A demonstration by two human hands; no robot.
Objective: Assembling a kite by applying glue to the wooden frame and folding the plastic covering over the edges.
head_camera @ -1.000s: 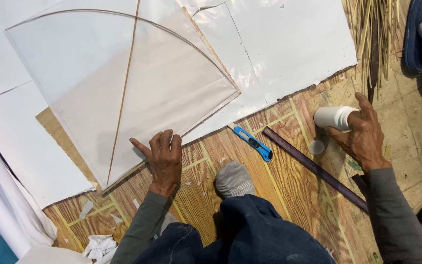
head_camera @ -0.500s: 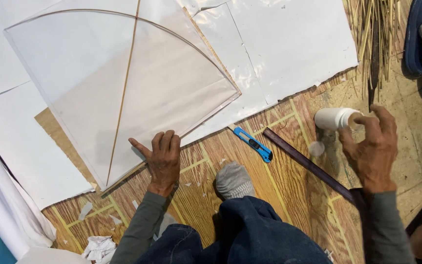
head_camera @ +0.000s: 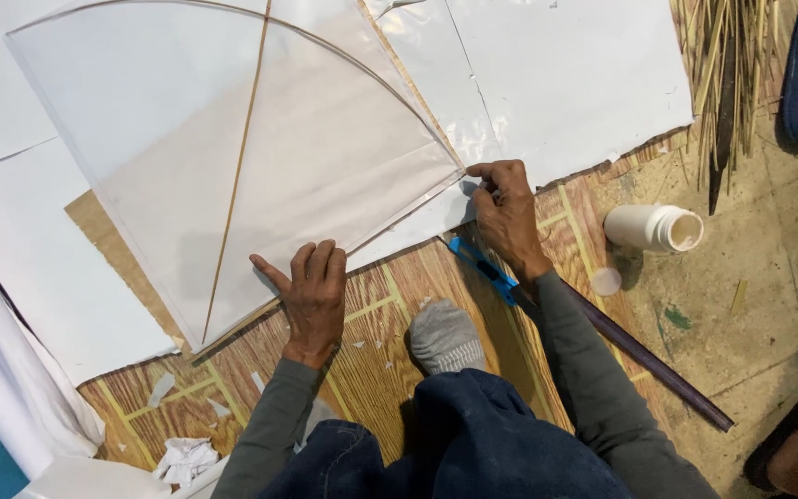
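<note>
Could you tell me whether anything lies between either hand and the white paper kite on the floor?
Nothing visible does. The left hand rests flat on the kite at its lower edge, and the right hand touches the kite's right corner with its fingertips.

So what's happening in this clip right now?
A person sits on a wood-patterned floor mat over a white paper kite with thin stick ribs. The left hand presses flat on the kite's lower edge, while the right hand pinches its right corner. A blue utility knife lies under the right wrist, and an open white bottle lies on its side, with its cap nearby.
</note>
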